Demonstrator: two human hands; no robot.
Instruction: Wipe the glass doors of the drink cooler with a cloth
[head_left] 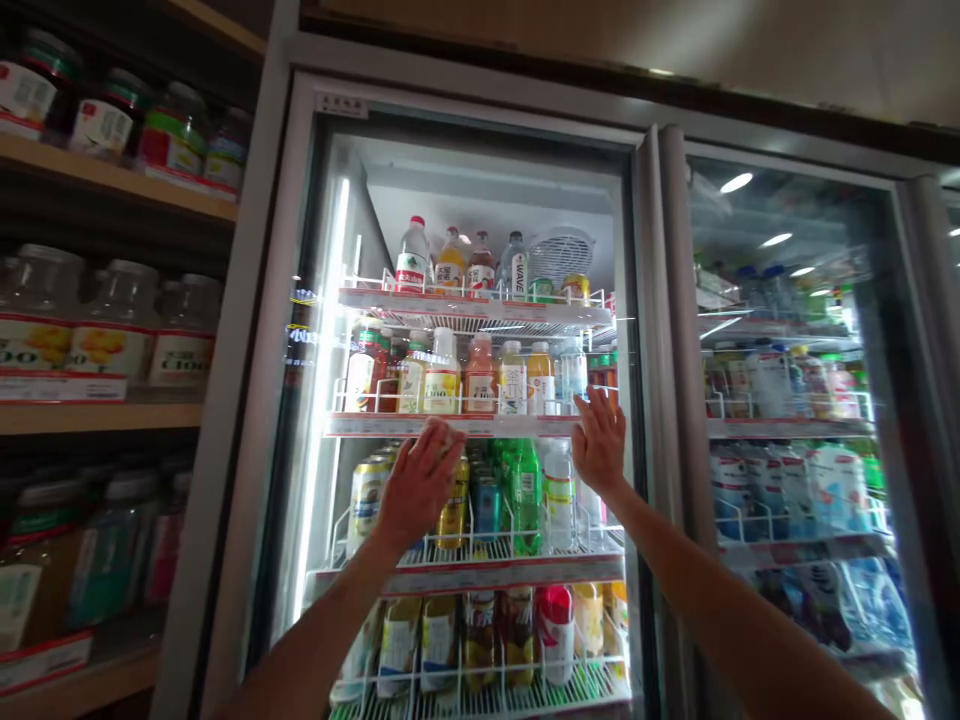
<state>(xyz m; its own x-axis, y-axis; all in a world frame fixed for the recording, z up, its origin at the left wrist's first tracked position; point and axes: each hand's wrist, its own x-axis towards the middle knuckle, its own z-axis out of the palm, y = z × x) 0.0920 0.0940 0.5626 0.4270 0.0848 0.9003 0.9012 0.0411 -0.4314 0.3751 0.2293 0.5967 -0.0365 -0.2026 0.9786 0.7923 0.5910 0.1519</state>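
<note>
A lit drinks cooler stands before me, and both my hands are raised flat against the glass of its left door (315, 330). My left hand (418, 485) is open, its fingers spread over a yellow can (454, 510) behind the glass. My right hand (598, 440) is open too, fingers pointing up near the door's right frame (651, 400), level with the second wire shelf (450, 425). Neither hand holds anything. Bottles of juice, tea and water (442, 375) fill the shelves inside.
A second glass door (892, 500) to the right covers more bottles. On the left, wooden shelves (112, 180) carry jars and bottles with red price strips.
</note>
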